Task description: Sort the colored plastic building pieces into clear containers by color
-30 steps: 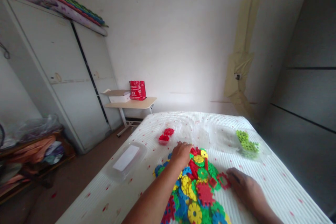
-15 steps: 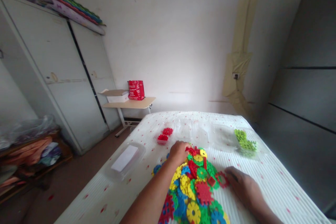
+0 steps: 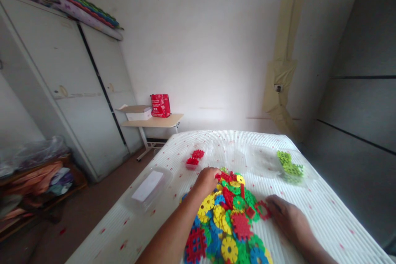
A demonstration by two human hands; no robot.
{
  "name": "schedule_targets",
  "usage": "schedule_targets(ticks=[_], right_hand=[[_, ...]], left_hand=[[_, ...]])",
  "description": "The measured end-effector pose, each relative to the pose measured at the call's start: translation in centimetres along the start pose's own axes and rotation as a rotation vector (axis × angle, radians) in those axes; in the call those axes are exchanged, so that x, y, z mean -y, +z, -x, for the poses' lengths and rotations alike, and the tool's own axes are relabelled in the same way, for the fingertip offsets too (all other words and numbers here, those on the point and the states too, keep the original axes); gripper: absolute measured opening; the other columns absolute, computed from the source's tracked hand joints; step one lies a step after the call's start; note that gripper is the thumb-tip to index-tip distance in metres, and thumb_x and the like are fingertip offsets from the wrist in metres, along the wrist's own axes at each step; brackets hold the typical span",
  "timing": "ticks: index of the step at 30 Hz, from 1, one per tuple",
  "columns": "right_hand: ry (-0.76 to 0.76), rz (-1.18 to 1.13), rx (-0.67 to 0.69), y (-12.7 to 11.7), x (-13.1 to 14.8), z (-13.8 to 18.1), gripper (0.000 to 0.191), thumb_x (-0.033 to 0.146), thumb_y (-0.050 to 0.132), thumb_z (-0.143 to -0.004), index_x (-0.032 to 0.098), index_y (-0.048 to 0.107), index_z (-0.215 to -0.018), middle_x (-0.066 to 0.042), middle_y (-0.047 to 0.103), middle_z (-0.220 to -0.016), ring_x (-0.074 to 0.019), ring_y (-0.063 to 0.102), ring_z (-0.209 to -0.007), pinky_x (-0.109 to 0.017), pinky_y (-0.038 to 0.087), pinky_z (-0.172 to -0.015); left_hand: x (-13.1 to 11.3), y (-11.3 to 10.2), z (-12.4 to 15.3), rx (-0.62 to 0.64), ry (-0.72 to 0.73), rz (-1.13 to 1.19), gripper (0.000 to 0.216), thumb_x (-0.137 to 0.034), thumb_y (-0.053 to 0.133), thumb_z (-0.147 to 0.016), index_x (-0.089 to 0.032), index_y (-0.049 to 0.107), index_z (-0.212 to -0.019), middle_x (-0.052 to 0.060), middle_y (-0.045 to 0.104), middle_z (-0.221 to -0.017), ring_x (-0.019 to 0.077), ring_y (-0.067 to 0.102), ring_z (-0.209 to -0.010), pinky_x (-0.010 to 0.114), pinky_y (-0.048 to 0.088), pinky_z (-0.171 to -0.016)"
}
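Observation:
A heap of red, yellow, green and blue plastic gear-shaped pieces (image 3: 230, 218) lies on a white ribbed bed cover (image 3: 324, 214). My left hand (image 3: 207, 180) sits at the heap's far left edge with its fingers curled on a red piece. My right hand (image 3: 286, 218) rests flat on the cover at the heap's right side, fingertips touching a red ring-shaped piece (image 3: 262, 210). A clear tray with red pieces (image 3: 193, 159) stands beyond my left hand. A clear tray with light green pieces (image 3: 291, 167) stands at the far right.
A clear lidded box with a white sheet (image 3: 148, 187) lies near the bed's left edge. More clear trays (image 3: 244, 159) sit mid-bed. Off the bed stand a small table with a red bag (image 3: 161, 105), a white wardrobe (image 3: 62, 86) and a cluttered low shelf (image 3: 34, 177).
My left hand has drawn back slightly toward me along the heap's far left edge and closed on a red piece. My right hand has hardly moved.

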State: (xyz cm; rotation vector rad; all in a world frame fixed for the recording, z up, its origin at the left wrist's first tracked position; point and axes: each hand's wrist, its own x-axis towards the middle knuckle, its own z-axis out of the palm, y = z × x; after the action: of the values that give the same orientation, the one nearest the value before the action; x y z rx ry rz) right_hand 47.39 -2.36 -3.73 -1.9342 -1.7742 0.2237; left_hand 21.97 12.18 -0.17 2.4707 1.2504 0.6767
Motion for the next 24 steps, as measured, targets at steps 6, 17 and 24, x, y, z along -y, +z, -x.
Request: schedule_targets(ticks=[6, 17, 24], right_hand=[[0.0, -0.017, 0.013, 0.3, -0.2, -0.1, 0.032, 0.041, 0.032, -0.087, 0.027, 0.061, -0.087, -0.001, 0.071, -0.084, -0.0198, 0.066, -0.075, -0.026, 0.046, -0.063], [0.025, 0.0, 0.02, 0.0, 0.3, 0.0, 0.034, 0.042, 0.031, -0.087, 0.026, 0.06, -0.085, -0.001, 0.07, -0.084, -0.0191, 0.065, -0.077, -0.026, 0.044, -0.065], [0.025, 0.027, 0.012, 0.2, 0.3, 0.0, 0.034, 0.041, 0.03, -0.087, 0.026, 0.061, -0.086, -0.002, 0.071, -0.086, -0.0194, 0.066, -0.078, -0.026, 0.044, -0.065]], left_hand=[[0.2, 0.3, 0.3, -0.012, -0.017, 0.023, 0.037, -0.006, 0.051, -0.067, -0.022, 0.069, -0.095, 0.002, 0.072, -0.092, 0.0167, 0.064, -0.085, 0.024, 0.046, -0.077], [0.4, -0.2, 1.0, -0.044, -0.068, 0.171, 0.031, -0.003, 0.051, -0.065, -0.02, 0.069, -0.084, -0.001, 0.071, -0.075, 0.0126, 0.063, -0.07, 0.02, 0.046, -0.065], [1.8, -5.0, -0.6, -0.225, -0.191, 0.237, 0.026, -0.007, 0.054, -0.068, -0.016, 0.066, -0.09, 0.0, 0.07, -0.077, 0.0111, 0.064, -0.069, 0.018, 0.047, -0.063]])
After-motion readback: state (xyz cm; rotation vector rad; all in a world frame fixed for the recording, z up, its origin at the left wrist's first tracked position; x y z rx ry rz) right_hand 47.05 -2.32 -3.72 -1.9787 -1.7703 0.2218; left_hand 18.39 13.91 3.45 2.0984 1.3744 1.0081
